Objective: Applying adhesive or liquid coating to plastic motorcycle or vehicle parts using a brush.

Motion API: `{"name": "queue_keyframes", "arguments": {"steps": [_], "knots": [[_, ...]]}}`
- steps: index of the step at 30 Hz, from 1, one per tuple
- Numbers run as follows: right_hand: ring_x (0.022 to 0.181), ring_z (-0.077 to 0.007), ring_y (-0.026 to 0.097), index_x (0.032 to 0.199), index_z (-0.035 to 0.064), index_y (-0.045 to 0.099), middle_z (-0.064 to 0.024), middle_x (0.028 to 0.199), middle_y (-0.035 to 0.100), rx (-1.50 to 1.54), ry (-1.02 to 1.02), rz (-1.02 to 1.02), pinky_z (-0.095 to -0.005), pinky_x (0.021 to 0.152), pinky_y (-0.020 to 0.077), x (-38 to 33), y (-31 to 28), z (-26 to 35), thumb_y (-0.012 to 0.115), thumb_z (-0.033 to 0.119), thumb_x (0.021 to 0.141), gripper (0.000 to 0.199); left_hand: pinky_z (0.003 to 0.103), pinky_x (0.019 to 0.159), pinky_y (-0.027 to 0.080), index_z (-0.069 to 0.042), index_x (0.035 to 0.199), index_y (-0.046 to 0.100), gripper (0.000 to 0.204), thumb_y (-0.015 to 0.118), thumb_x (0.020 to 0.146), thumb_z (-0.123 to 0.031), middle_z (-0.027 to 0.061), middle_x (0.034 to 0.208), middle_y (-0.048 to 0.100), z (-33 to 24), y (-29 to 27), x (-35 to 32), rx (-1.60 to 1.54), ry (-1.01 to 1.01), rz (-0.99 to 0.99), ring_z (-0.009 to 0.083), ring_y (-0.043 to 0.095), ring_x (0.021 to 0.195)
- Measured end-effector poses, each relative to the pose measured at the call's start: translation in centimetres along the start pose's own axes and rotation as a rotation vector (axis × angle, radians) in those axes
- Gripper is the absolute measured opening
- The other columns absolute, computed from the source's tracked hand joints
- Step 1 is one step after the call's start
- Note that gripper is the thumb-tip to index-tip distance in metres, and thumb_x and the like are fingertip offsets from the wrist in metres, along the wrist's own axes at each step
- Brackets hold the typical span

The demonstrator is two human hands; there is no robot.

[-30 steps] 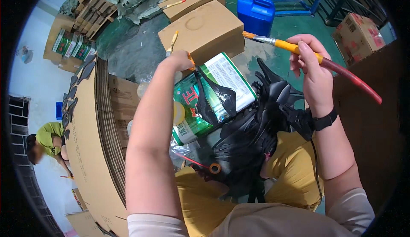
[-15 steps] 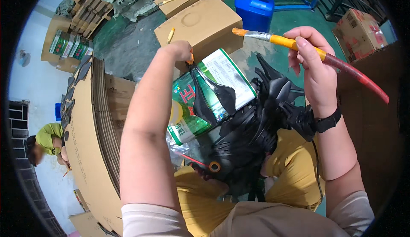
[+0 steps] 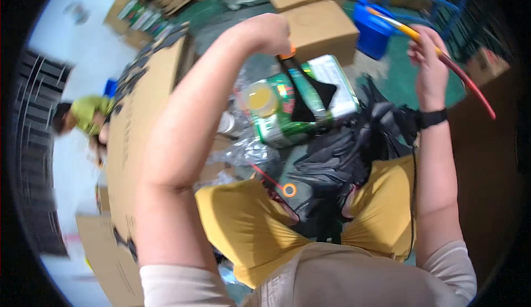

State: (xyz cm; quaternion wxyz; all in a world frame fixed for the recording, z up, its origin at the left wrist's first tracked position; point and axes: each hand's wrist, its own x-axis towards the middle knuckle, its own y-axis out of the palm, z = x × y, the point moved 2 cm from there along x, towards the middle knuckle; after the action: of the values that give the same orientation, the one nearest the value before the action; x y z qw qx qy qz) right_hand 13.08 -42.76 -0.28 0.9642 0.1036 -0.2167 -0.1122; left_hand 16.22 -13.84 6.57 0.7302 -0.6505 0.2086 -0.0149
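My left hand point(image 3: 269, 33) is closed on the narrow end of a black forked piece point(image 3: 301, 105), with a patch of orange just below the fingers. The two wide ends of the piece hang over a green and white tin point(image 3: 345, 94). My right hand point(image 3: 431, 75) grips a paintbrush point(image 3: 408, 31) with a yellow and red handle, its orange-smeared bristles pointing to the upper left. A tub of yellow stuff point(image 3: 260, 98) stands on the tin's left part. Beside the tin, a heap of black pieces point(image 3: 337, 155) lies by my knees.
Cardboard boxes point(image 3: 323, 28) and a blue jerrycan point(image 3: 371, 36) stand beyond the tin. Large cardboard sheets point(image 3: 135, 141) with black pieces along the edge rise at left. A person in a green top point(image 3: 88, 116) crouches behind them. An orange tape roll point(image 3: 289, 190) lies near my knees.
My view has swung, so the scene sits further right. The forked piece now hangs from my left hand over the tin. The brush is still in my right hand, its tip further up and right.
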Motion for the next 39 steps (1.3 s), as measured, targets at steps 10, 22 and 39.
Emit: {"name": "queue_keyframes", "arguments": {"steps": [10,22,39], "knots": [[0.058,-0.0031,0.048,0.104,0.0044,0.061,0.0025,0.071,0.055,0.148,0.068,-0.045,-0.0153,0.048,0.0331,0.7,-2.6,-1.0,0.053,0.025,0.092,0.025,0.027,0.055,0.043,-0.011,0.100,0.061,0.023,0.048,0.089,-0.025,0.0022,0.083,0.063,15.2,8.4,-17.6,-1.441,-0.656,-0.632,0.0112,0.056,0.071],[0.054,-0.0026,0.046,0.093,0.0062,0.060,0.0023,0.066,0.053,0.095,0.098,0.021,-0.0158,0.046,0.0314,-1.6,4.3,-1.5,0.052,0.023,0.093,0.019,0.028,0.047,0.030,-0.018,0.081,0.057,0.019,0.052,0.087,-0.035,-0.0061,0.068,0.055,20.9,19.5,-14.0,-2.481,-0.875,-1.379,0.0117,0.046,0.053],[0.052,-0.0027,0.046,0.092,0.0062,0.059,0.0023,0.066,0.052,-0.029,0.237,0.023,-0.0149,0.045,0.0319,0.7,6.6,-6.2,0.051,0.025,0.093,0.020,0.024,0.051,0.028,-0.021,0.083,0.058,0.006,0.052,0.084,-0.020,-0.0089,0.077,0.056,26.5,16.4,2.6,-2.625,-1.176,-1.964,0.0068,0.045,0.061]]}}
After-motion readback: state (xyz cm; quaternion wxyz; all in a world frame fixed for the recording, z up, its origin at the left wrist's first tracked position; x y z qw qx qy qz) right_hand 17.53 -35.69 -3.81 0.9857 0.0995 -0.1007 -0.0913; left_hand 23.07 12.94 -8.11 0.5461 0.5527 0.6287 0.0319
